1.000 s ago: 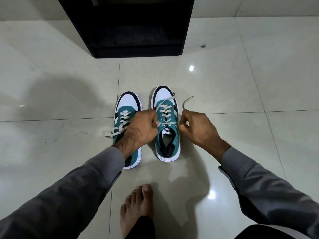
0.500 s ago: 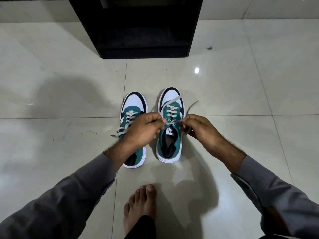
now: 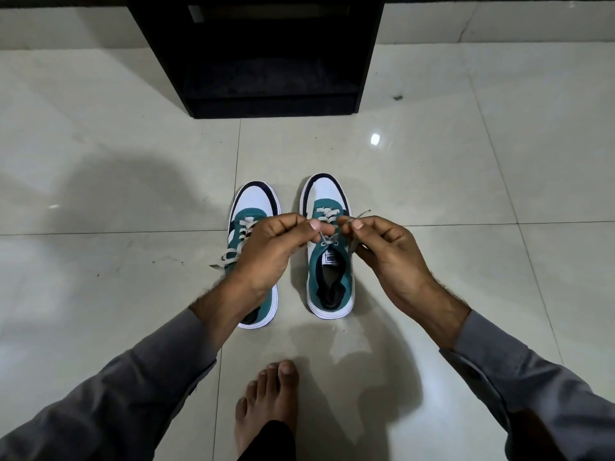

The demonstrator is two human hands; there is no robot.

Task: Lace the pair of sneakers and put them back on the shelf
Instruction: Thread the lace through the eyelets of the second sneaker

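Nearest me, my bare foot (image 3: 266, 397) rests flat on the tiled floor (image 3: 499, 261), close to its near edge and just left of the middle; both grey sleeves (image 3: 109, 400) reach in from the near corners.

Beyond the foot I see the two sneakers side by side in the middle of the floor, toes pointing away from me, a little apart. The left sneaker (image 3: 254, 207) is teal and white with a dark toe rim; my left wrist covers much of its heel half, and its lace ends (image 3: 221, 261) trail loose over its left side onto the tile.

Above the right sneaker (image 3: 329, 261) both hands meet; my left hand (image 3: 273, 251) has its fingers curled, thumb and forefinger pinching the lace (image 3: 327, 239); my right hand (image 3: 386, 247) is curled the same way, pinching the other strand, a short lace tip sticking up past its forefinger. The strands run down to the top eyelets, just ahead of the tongue label.

Farthest off, at the far edge of the floor against the wall, stands the black shelf (image 3: 266, 104), its lowest level dark and open toward me; I cannot tell what, if anything, lies inside.
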